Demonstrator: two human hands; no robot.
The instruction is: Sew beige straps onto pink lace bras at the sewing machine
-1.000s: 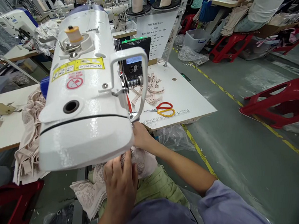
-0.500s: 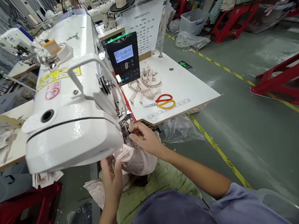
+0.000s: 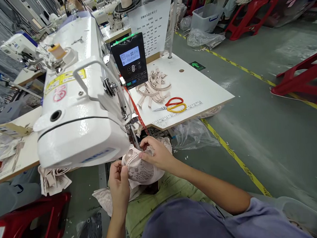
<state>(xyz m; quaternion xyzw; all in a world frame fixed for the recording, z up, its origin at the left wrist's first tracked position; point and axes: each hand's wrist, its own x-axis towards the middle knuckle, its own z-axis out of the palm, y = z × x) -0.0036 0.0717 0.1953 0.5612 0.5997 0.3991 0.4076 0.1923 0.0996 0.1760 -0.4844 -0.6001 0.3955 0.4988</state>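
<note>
Pale lace (image 3: pixel 143 171) part hidden behind my right fingers (image 3: pixel 149 141), my left forearm (image 3: pixel 116 226) cut off below, display lettering (image 3: pixel 129 57) too small to read

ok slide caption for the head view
Left hand pinches lace, right hand touching it, at a sewing machine, scissors nearby.

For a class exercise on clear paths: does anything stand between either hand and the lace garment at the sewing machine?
Nothing visible does. The left hand holds the lace garment at its edge, and the right hand touches its upper side. The scissors lie apart on the white tabletop.
</note>
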